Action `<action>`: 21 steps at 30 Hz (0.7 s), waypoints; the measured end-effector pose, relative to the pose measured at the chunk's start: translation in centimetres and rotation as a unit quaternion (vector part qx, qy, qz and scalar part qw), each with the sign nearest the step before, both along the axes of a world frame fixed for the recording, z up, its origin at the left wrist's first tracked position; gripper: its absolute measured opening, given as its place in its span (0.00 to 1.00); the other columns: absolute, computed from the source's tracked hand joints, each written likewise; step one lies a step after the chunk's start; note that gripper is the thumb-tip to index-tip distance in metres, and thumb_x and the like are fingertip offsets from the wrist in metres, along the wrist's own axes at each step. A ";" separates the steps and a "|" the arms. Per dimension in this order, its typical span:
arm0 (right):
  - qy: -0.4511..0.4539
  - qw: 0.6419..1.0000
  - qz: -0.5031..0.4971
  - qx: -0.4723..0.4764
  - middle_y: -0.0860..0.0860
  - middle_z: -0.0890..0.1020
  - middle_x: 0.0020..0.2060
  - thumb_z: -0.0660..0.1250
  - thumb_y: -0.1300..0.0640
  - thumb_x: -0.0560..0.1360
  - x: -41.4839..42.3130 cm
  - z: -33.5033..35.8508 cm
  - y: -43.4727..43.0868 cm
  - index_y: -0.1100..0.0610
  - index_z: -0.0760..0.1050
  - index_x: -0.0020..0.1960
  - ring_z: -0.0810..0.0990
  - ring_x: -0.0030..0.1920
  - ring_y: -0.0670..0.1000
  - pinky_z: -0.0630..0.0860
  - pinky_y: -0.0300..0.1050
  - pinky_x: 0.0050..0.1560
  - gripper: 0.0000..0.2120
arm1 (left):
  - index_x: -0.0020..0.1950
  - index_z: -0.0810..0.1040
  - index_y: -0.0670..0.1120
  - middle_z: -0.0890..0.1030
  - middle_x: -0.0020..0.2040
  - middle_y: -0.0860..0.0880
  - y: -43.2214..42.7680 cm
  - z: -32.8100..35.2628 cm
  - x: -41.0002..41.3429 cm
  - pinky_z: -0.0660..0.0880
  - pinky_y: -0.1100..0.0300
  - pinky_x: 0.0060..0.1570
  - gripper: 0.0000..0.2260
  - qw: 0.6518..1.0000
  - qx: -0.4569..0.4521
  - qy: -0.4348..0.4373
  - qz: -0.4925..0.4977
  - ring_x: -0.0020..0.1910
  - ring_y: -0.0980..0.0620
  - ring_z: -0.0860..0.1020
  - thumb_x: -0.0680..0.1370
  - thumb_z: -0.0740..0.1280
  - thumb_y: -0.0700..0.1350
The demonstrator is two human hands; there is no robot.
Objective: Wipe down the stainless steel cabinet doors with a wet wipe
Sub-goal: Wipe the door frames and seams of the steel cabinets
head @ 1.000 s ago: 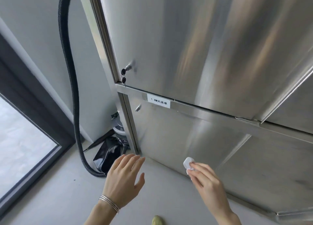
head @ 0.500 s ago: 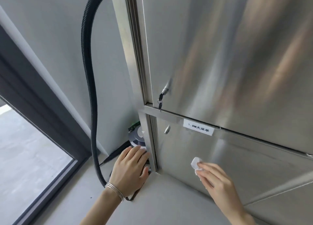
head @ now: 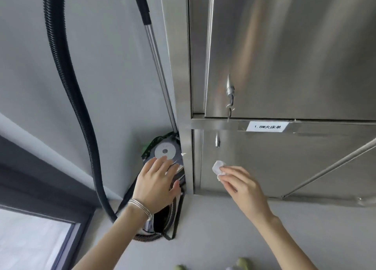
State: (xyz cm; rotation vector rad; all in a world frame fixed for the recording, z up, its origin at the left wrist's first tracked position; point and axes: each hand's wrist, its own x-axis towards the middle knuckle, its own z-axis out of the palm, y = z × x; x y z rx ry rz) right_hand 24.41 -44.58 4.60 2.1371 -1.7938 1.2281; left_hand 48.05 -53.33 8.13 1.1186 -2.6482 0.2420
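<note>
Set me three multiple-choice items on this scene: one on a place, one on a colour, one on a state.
1. The wet wipe is pressed against: A. the lower cabinet door B. a tabletop C. a sink.
2. The ribbed hose is: A. white B. black C. green.
3. The left hand is: A. fisted B. pinching the wipe C. open, fingers straight.

Answers: A, the right hand holds it on the door below the label; B, its ribs are plainly black; C, its fingers lie straight, spread over the round machine.
</note>
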 end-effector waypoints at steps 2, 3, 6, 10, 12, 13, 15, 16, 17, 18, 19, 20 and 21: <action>0.005 1.000 -0.006 -0.005 0.52 0.83 0.45 0.73 0.69 0.68 1.1 0.1 -1.2 0.61 0.82 0.40 0.82 0.45 0.54 0.80 0.47 0.42 0.05 | 0.51 0.84 0.44 0.83 0.51 0.46 -1.3 -0.6 0.5 0.77 0.49 0.56 0.14 1.000 -0.010 0.009 -0.011 0.54 0.43 0.82 0.70 0.67 0.48; 0.010 1.000 -0.009 -0.011 0.52 0.83 0.46 0.73 0.69 0.68 1.4 0.0 -1.9 0.61 0.82 0.40 0.82 0.45 0.54 0.80 0.47 0.42 0.05 | 0.52 0.84 0.44 0.83 0.52 0.46 -1.9 -1.0 0.5 0.77 0.48 0.56 0.14 1.000 -0.014 0.019 -0.015 0.54 0.43 0.81 0.70 0.67 0.48; 0.015 0.999 -0.012 -0.033 0.52 0.83 0.47 0.69 0.66 0.74 1.9 -1.8 -4.6 0.62 0.82 0.45 0.82 0.48 0.53 0.79 0.46 0.46 0.04 | 0.55 0.83 0.43 0.82 0.55 0.45 -3.2 -2.7 -0.3 0.77 0.46 0.57 0.17 0.998 -0.017 0.055 -0.025 0.57 0.42 0.81 0.67 0.74 0.45; 0.011 0.997 -0.029 -0.075 0.52 0.83 0.48 0.66 0.65 0.75 1.5 -6.3 -9.0 0.64 0.80 0.55 0.79 0.50 0.51 0.77 0.44 0.51 0.10 | 0.57 0.83 0.43 0.81 0.60 0.43 -5.7 -6.5 -2.5 0.75 0.44 0.61 0.20 0.996 -0.042 0.080 -0.014 0.63 0.41 0.78 0.65 0.76 0.45; 0.025 0.992 -0.034 -0.118 0.54 0.83 0.50 0.69 0.68 0.73 1.2 -8.6 -11.3 0.65 0.79 0.56 0.78 0.52 0.51 0.75 0.44 0.56 0.11 | 0.59 0.82 0.43 0.79 0.64 0.43 -7.1 -8.6 -3.6 0.74 0.43 0.63 0.21 0.993 -0.071 0.098 -0.014 0.65 0.42 0.76 0.66 0.74 0.45; 0.029 0.989 -0.038 -0.141 0.55 0.83 0.51 0.69 0.69 0.73 0.9 -9.5 -12.5 0.65 0.79 0.55 0.78 0.53 0.52 0.75 0.45 0.58 0.11 | 0.60 0.82 0.42 0.78 0.65 0.43 -7.8 -9.7 -4.0 0.73 0.43 0.64 0.21 0.990 -0.093 0.107 -0.018 0.66 0.42 0.75 0.67 0.73 0.45; 0.036 0.981 -0.048 -0.186 0.56 0.82 0.53 0.69 0.68 0.73 0.6 -10.9 -14.4 0.65 0.80 0.55 0.78 0.56 0.53 0.75 0.47 0.60 0.11 | 0.63 0.80 0.42 0.75 0.68 0.43 -9.1 -12.1 -4.6 0.71 0.44 0.66 0.21 0.981 -0.141 0.131 -0.032 0.69 0.43 0.72 0.70 0.69 0.45; 0.044 0.977 -0.051 -0.202 0.56 0.81 0.55 0.68 0.68 0.74 0.5 -11.4 -15.3 0.65 0.80 0.56 0.78 0.57 0.54 0.74 0.48 0.60 0.11 | 0.64 0.79 0.41 0.73 0.70 0.43 -9.8 -13.1 -5.0 0.69 0.44 0.67 0.22 0.975 -0.164 0.143 -0.039 0.71 0.43 0.70 0.72 0.66 0.46; 0.054 0.973 -0.055 -0.216 0.56 0.81 0.55 0.68 0.68 0.75 0.5 -11.7 -16.3 0.66 0.79 0.57 0.78 0.57 0.55 0.74 0.49 0.60 0.11 | 0.66 0.78 0.41 0.72 0.71 0.43 -10.6 -14.1 -5.4 0.67 0.45 0.69 0.23 0.970 -0.186 0.152 -0.044 0.72 0.44 0.68 0.72 0.64 0.46; 0.064 0.969 -0.061 -0.230 0.57 0.80 0.56 0.67 0.68 0.75 0.5 -11.9 -17.2 0.66 0.78 0.58 0.78 0.58 0.55 0.74 0.49 0.60 0.12 | 0.68 0.76 0.41 0.70 0.73 0.43 -11.4 -14.9 -5.9 0.65 0.45 0.70 0.24 0.964 -0.207 0.159 -0.047 0.74 0.45 0.65 0.73 0.63 0.47; 0.073 0.965 -0.065 -0.243 0.57 0.80 0.56 0.67 0.69 0.75 0.7 -11.9 -18.0 0.67 0.78 0.58 0.78 0.58 0.56 0.74 0.49 0.61 0.12 | 0.69 0.74 0.40 0.68 0.73 0.43 -12.2 -15.6 -6.4 0.64 0.45 0.71 0.25 0.959 -0.227 0.164 -0.050 0.75 0.46 0.63 0.73 0.63 0.47; 0.079 0.961 -0.068 -0.254 0.58 0.80 0.56 0.67 0.69 0.75 1.0 -11.9 -18.8 0.68 0.77 0.59 0.78 0.58 0.56 0.74 0.49 0.61 0.12 | 0.70 0.73 0.40 0.67 0.74 0.43 -13.0 -16.1 -6.7 0.63 0.46 0.71 0.26 0.952 -0.247 0.170 -0.054 0.75 0.46 0.62 0.73 0.63 0.48; 0.084 0.958 -0.073 -0.264 0.59 0.80 0.56 0.67 0.70 0.74 1.3 -12.0 -19.5 0.68 0.77 0.58 0.78 0.58 0.57 0.73 0.49 0.62 0.13 | 0.71 0.72 0.40 0.67 0.74 0.43 -13.8 -16.5 -7.0 0.62 0.46 0.72 0.27 0.945 -0.268 0.175 -0.060 0.75 0.47 0.61 0.73 0.63 0.48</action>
